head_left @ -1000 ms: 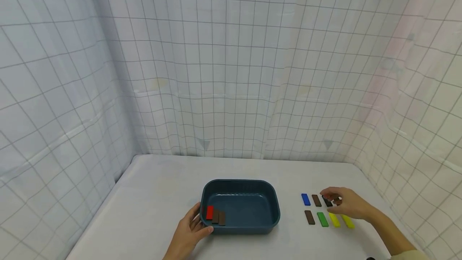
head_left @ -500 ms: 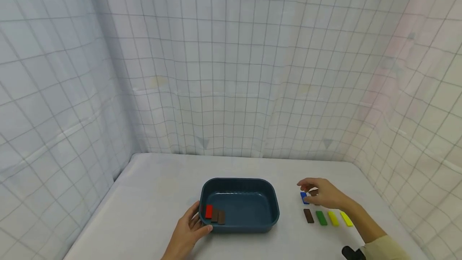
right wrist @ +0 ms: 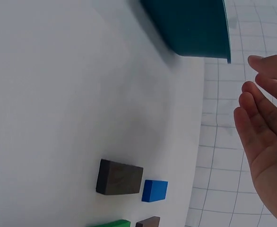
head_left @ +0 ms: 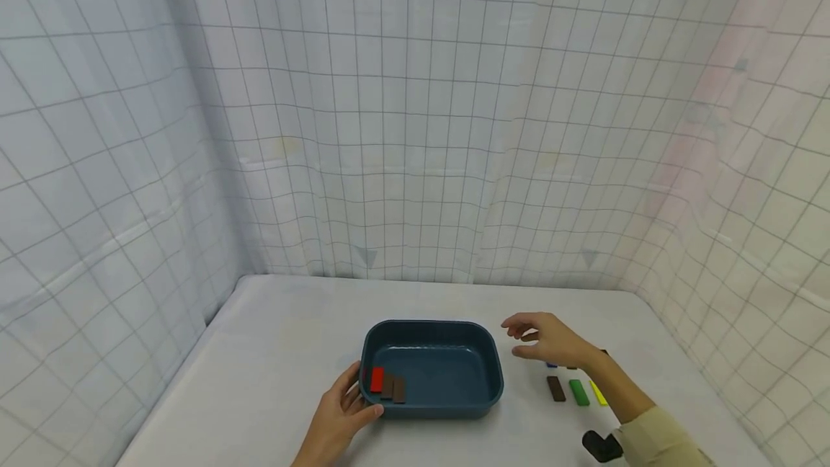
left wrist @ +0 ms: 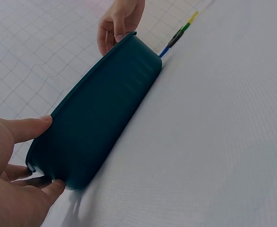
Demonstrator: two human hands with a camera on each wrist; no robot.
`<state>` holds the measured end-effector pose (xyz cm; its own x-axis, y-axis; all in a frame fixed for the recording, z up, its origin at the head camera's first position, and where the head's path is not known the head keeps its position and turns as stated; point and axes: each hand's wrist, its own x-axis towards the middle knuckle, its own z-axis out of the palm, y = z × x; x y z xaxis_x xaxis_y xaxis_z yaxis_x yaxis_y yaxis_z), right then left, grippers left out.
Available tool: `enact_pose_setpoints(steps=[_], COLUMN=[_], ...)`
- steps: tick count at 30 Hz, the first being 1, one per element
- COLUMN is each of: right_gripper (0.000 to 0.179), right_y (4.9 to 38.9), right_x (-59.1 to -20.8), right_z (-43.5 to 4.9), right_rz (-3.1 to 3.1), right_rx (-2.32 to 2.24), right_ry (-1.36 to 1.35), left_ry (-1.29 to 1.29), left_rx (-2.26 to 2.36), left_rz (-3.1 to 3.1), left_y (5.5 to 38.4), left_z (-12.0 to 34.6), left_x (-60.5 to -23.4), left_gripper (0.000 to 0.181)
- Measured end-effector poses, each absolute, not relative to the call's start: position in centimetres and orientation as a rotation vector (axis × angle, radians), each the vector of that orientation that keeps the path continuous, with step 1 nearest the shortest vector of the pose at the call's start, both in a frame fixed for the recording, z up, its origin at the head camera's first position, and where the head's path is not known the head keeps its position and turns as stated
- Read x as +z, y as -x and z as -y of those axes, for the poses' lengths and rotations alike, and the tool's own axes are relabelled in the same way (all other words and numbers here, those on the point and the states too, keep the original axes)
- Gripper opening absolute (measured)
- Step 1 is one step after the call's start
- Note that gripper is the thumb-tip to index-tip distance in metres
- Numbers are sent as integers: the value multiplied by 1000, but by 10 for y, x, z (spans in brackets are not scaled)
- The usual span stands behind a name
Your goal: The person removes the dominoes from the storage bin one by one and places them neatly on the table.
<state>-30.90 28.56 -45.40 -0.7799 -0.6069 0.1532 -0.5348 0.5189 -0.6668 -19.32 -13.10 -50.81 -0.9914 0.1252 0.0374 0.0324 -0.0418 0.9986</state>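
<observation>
A dark teal rectangular tray [head_left: 431, 409] stands on the table, with a red block [head_left: 377, 380] and two brown blocks [head_left: 398, 390] in its front left corner. My left hand [head_left: 338, 409] grips that corner, the thumb at the rim and the other fingers around the outer wall. Just off the tray's right side, my right hand [head_left: 543, 337] is raised with loosely bent fingers; the right wrist view shows nothing in it. Behind and below it lie a brown block [head_left: 555, 388], a green block [head_left: 580, 393], a yellow block [head_left: 599, 393] and a blue block [right wrist: 155, 190], partly hidden by hand and forearm.
A white cloth covers the table [head_left: 279, 352]. White gridded curtains [head_left: 415, 164] enclose it at the back and both sides. A black object [head_left: 601, 446] sits at the right sleeve [head_left: 661, 439].
My right hand has moved left from above the rows of blocks to beside the tray, its forearm now covering some of them. My left hand and the tray have stayed in place.
</observation>
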Motion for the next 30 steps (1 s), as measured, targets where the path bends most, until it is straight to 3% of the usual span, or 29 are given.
enact_pose_setpoints(steps=[30], right_gripper=[61], right_y=[309], right_x=[-466], right_z=[-148], right_rz=[-2471], right_rx=[-1000], right_ry=[1252], left_ry=[-177], left_rx=[2220], left_rz=[-2109], left_y=[194], left_z=[131], left_x=[-508], left_gripper=[88])
